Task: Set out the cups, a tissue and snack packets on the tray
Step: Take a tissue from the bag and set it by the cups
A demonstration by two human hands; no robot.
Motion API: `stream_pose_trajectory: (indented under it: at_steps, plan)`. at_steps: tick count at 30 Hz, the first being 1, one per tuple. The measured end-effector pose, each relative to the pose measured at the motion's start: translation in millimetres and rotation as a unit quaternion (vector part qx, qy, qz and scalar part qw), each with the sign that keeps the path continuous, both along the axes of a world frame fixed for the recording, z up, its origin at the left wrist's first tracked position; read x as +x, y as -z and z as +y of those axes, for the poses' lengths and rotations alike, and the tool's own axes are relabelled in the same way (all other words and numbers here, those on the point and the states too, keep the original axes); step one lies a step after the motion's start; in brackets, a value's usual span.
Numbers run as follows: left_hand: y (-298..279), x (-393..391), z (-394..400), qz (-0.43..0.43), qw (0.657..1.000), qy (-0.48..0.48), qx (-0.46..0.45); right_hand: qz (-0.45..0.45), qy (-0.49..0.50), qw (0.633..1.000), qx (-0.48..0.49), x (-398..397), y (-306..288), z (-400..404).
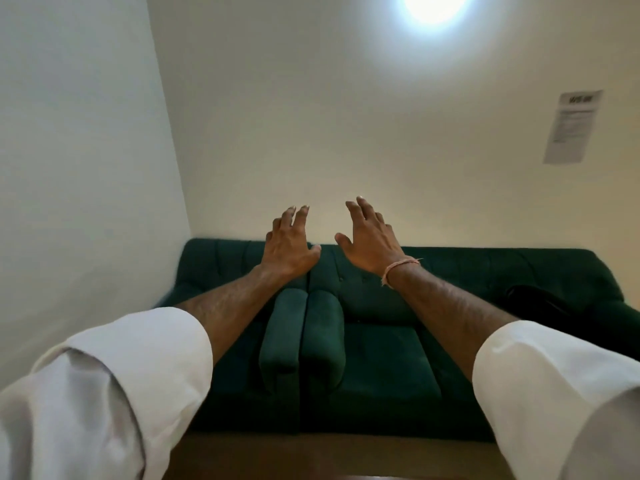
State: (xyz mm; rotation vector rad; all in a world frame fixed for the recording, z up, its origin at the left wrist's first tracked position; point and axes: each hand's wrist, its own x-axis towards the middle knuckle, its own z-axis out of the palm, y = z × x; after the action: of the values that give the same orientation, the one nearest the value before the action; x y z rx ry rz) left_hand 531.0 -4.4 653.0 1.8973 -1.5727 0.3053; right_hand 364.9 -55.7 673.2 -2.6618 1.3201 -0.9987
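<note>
In the head view, far centre: left hand (289, 249), raised, back toward the camera, fingers spread and slightly curled, holding nothing. Just right of it, apart by a narrow gap: right hand (372, 244), likewise raised, fingers splayed, empty; thin pinkish thread band (401, 268) around its wrist. Near left and near right: two bare forearms reaching forward out of pale rolled sleeves (114, 386), filling both lower corners. Behind and below the hands: dark green sofa (384, 362), tufted backrest along the far wall, seat cushions toward the camera. At sofa centre: two green padded armrests (301, 337), side by side and touching, running near to far. On the right part of the sofa: dark object (530, 296), partly blurred, kind not discernible. Near edge, below the sofa: strip of brown surface (346, 452), material unclear. Left: plain white wall (79, 150), meeting the far wall at a corner above the sofa's left end. Far wall, upper right: printed paper notice (573, 128), text too blurred to read. Top, right of centre: bright round light (434, 5), glaring. Cups, tissue, snack packets and tray: nowhere in view, position not determinable.
</note>
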Motion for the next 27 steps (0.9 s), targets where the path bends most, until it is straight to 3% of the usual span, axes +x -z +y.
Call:
stream_pose_trajectory:
  at_steps: [10, 20, 27]
  plan:
    - [-4.8, -73.2, -26.4, -0.008, 0.998, 0.059, 0.021, -0.012, 0.069, 0.998, 0.008, -94.0, -6.6, -5.2]
    - [50.5, -269.4, -68.0, 0.003, 0.985, 0.159, 0.065, -0.005, 0.181, 0.982, 0.045, -302.1, 31.7, -19.3]
    - [130.6, -408.9, -92.6, 0.027, 0.971, 0.194, 0.136, 0.010, 0.232, 0.967, 0.103, -450.6, 105.2, -28.9]
